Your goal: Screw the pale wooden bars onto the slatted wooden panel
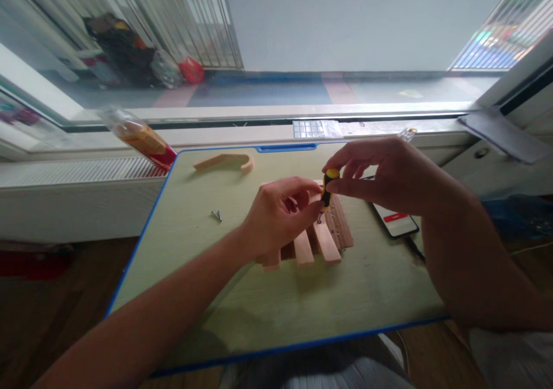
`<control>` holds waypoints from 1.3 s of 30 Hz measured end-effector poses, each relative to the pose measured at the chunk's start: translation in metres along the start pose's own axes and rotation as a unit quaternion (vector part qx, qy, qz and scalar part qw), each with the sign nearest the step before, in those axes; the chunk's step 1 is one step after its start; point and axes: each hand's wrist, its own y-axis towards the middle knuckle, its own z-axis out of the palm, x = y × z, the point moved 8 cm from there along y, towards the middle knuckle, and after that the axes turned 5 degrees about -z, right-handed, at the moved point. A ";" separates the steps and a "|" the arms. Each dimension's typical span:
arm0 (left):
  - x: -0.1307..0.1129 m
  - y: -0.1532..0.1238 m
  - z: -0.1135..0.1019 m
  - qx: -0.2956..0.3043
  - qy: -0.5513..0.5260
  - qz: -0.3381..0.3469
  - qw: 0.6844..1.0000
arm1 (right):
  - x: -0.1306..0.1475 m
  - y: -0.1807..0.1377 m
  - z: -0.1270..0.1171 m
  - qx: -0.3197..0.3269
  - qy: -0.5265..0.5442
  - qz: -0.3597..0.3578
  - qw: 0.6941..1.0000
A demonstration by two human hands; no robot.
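A short yellow-and-black screwdriver (330,177) stands nearly upright, its shaft tip down at a screw on a wooden strip. My right hand (389,170) grips the top of its handle between thumb and fingers. From the left, my left hand (280,210) closes thumb and fingers around the lower part of the handle; its fingertips are partly hidden. Beneath both hands lies a wooden piece (341,227) with several light strips (327,245) across it, the left part covered by my left hand. Small screws or holes show along its right side.
A curved wooden hook (224,159) lies at the back left of the blue-edged table (173,262). Loose screws (216,215) rest left of my left hand. A phone (395,219) with a cable lies to the right. A bottle (144,138) leans beyond the left edge, near the window.
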 end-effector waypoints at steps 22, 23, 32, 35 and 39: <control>0.012 0.027 -0.010 0.001 0.393 0.072 0.917 | 0.014 -0.002 -0.003 -0.003 -0.049 -0.023 0.999; 0.013 0.027 -0.010 -0.003 0.395 0.069 0.916 | 0.014 -0.001 -0.003 -0.005 -0.049 -0.025 0.998; -0.006 0.023 -0.013 -0.031 0.354 0.107 0.929 | 0.010 -0.001 -0.003 -0.011 -0.047 -0.027 0.998; -0.019 0.016 -0.016 -0.051 0.252 0.122 0.959 | 0.012 -0.002 -0.004 -0.014 -0.049 -0.032 0.998; -0.015 0.009 -0.010 -0.048 0.129 0.041 0.990 | 0.011 -0.002 -0.005 -0.022 -0.071 -0.031 0.997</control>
